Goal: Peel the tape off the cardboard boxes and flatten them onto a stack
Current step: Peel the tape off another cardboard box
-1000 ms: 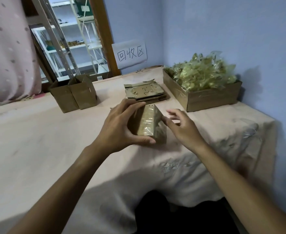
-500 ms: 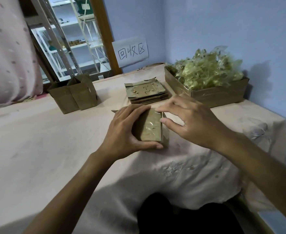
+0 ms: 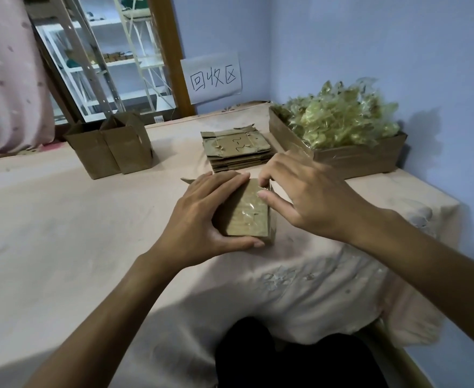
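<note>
A small taped cardboard box (image 3: 247, 217) lies on the cloth-covered table (image 3: 62, 233) in front of me. My left hand (image 3: 202, 217) wraps its left side, thumb along the near edge. From the right, my right hand (image 3: 308, 197) reaches the box's far top corner, thumb and forefinger pinching at the shiny tape there. Behind the box sits a stack of flattened boxes (image 3: 237, 149). Two standing boxes (image 3: 110, 149) wait at the back left.
An open cardboard tray (image 3: 353, 159) heaped with crumpled peeled tape (image 3: 339, 121) stands at the back right against the blue wall. A paper sign (image 3: 212, 77) hangs on the wall. A pink curtain (image 3: 6, 79) and white shelving (image 3: 112, 60) are at the back left.
My right hand moved from the box's right side up over its top and now pinches at the far corner. The left hand kept its hold; the box turned slightly flatter.
</note>
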